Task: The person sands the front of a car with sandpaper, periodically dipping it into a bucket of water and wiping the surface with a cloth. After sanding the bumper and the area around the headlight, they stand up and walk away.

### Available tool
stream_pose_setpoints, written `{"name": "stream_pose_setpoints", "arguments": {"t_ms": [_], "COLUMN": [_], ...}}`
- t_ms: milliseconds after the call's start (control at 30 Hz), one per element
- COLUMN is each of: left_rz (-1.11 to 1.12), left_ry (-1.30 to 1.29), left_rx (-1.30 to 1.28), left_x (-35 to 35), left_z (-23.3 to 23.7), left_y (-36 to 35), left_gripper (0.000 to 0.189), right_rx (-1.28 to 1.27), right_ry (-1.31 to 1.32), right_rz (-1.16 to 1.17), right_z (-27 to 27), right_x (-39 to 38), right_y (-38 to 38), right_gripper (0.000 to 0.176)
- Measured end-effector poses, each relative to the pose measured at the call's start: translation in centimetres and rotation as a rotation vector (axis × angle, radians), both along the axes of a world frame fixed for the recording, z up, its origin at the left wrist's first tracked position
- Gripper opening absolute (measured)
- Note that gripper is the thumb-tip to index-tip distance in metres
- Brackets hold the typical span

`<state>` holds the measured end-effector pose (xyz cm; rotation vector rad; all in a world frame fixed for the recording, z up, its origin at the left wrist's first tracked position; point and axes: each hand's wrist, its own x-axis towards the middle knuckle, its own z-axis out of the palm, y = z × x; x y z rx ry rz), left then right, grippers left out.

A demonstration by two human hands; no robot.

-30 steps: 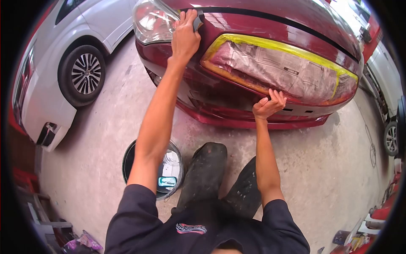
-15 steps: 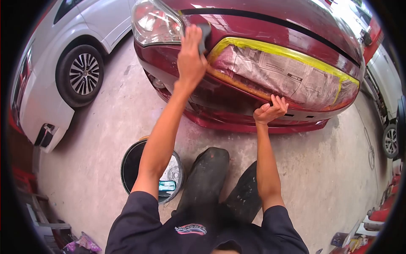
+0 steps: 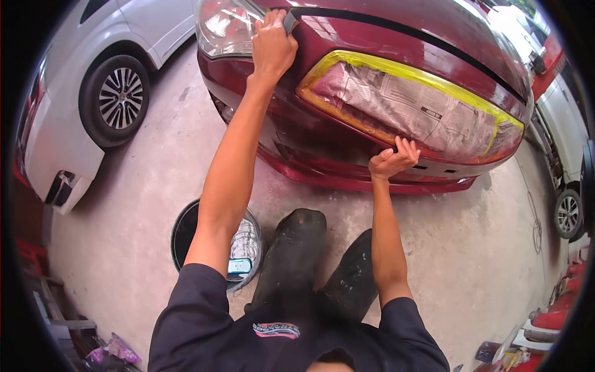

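Note:
My left hand is closed around a grey piece of sandpaper, pressed to the red car's front between the headlight and the grille area. One grey edge of the sandpaper sticks out right of the fingers; the rest is hidden. Lower down, my right hand lies with fingers stretched out against the dark red bumper, holding nothing. Just above its fingertips is newspaper covering the grille opening, bordered along the top by yellow masking tape.
A black bucket of water stands on the concrete floor beside my left knee, with a light-blue block in it. A white van is parked at left. Another car and a cable are at right.
My left hand has moved up along the car's front with the sandpaper, towards the hood edge beside the headlight. My right hand stays against the bumper. The view has shifted slightly.

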<state>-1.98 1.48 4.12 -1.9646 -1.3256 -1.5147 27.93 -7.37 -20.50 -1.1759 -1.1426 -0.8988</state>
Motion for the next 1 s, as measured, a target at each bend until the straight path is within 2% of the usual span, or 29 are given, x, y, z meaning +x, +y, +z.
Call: {"name": "stream_pose_setpoints", "arguments": {"t_ms": [33, 133, 200, 233, 267, 400, 500, 633, 733, 867, 967, 1000], "left_rz": [0.029, 0.061, 0.057, 0.053, 0.037, 0.101, 0.122, 0.048, -0.109, -0.197, -0.263, -0.273], "left_ry": [0.007, 0.075, 0.059, 0.052, -0.006, -0.028, 0.055, 0.049, 0.102, 0.148, 0.179, 0.209], "left_rx": [0.008, 0.245, 0.141, 0.100, -0.158, 0.139, 0.139, 0.049, 0.232, 0.210, 0.182, 0.210], "left_x": [0.2, 1.1, -0.1, -0.4, -0.2, 1.5, 0.5, 0.3, 1.9, 1.6, 1.3, 1.3], "left_z": [0.2, -3.1, -2.4, -0.6, 1.6, -1.5, -1.7, -0.1, -6.1, -2.0, -2.1, -3.8], "left_y": [0.0, -1.1, -0.2, 0.3, -0.6, -0.9, -0.2, 0.7, -2.7, 0.5, -0.6, -2.1], "left_gripper": [0.047, 0.044, 0.045, 0.045, 0.043, 0.044, 0.045, 0.052, 0.063, 0.072, 0.073, 0.072], "right_rx": [0.004, 0.008, -0.002, 0.009, 0.000, 0.020, 0.008, 0.010, 0.013, 0.024, 0.013, 0.014], "right_ry": [0.007, -0.002, -0.009, -0.009, -0.010, 0.004, -0.003, 0.007, 0.011, 0.020, 0.046, 0.052], "right_rz": [0.006, -0.001, -0.006, -0.009, -0.010, 0.001, -0.002, -0.008, 0.005, -0.004, 0.006, 0.010], "right_z": [0.2, 0.5, 0.1, 0.5, 0.2, 0.4, 0.2, 0.6, 0.9, 1.0, 0.7, 0.7], "right_x": [-0.1, -0.1, 0.0, 0.0, -0.1, -0.2, -0.1, -0.3, -0.3, -0.2, -0.5, -0.6], "right_y": [0.2, 0.6, 0.1, 0.7, 0.2, 0.2, 0.2, 0.0, 0.0, 0.2, -0.1, -0.2], "right_gripper": [0.037, 0.037, 0.037, 0.037, 0.037, 0.036, 0.036, 0.033, 0.033, 0.033, 0.033, 0.033]}}
